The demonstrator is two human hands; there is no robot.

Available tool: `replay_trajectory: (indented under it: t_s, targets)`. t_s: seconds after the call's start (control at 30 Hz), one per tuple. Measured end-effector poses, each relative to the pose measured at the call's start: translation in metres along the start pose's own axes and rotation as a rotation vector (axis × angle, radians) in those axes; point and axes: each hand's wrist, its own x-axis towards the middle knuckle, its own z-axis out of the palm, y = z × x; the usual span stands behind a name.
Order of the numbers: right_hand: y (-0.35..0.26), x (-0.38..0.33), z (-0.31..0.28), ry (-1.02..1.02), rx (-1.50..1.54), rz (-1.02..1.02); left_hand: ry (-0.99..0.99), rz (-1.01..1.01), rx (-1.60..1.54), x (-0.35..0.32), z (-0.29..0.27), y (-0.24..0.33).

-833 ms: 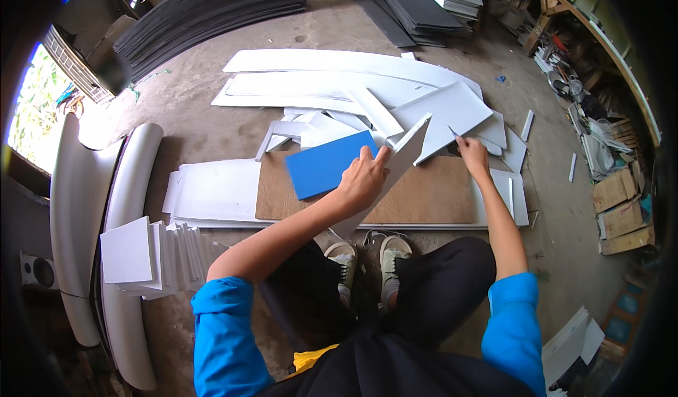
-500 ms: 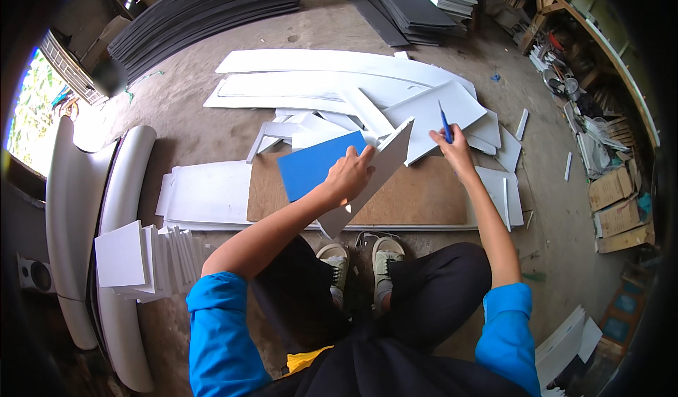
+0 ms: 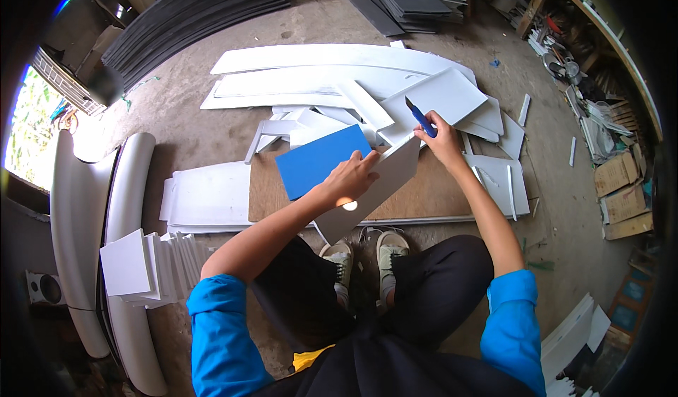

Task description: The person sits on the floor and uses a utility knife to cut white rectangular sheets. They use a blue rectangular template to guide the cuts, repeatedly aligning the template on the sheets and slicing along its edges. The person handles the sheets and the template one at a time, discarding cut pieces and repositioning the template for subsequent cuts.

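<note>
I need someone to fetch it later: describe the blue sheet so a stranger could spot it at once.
Start at the brown wooden board on the concrete floor before the crouching person. At its left end, just beyond the left hand, lies the blue sheet, a flat tilted rectangle. It is the only blue piece among the white offcuts.

Right hand (image 3: 443,137) is lifting the knife (image 3: 421,119) off the board, blade now pointing up-left. Left hand (image 3: 351,178) is tilting the grey panel (image 3: 371,188) steeper, its near end swinging toward the shoes.
</note>
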Motion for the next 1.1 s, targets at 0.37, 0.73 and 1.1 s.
replay_trajectory:
  t_s: [0.37,0.73,1.1]
  targets:
    - [0.013,0.005,0.004,0.195,-0.164,-0.006,-0.031,0.046,-0.042,0.000,-0.001,0.005]
    - [0.011,-0.003,-0.008,0.081,0.094,0.176,-0.156,-0.035,-0.013,-0.015,-0.008,-0.002]
    - [-0.034,-0.006,0.011,-0.201,0.104,0.129,-0.056,0.003,-0.053,-0.001,-0.001,-0.022]
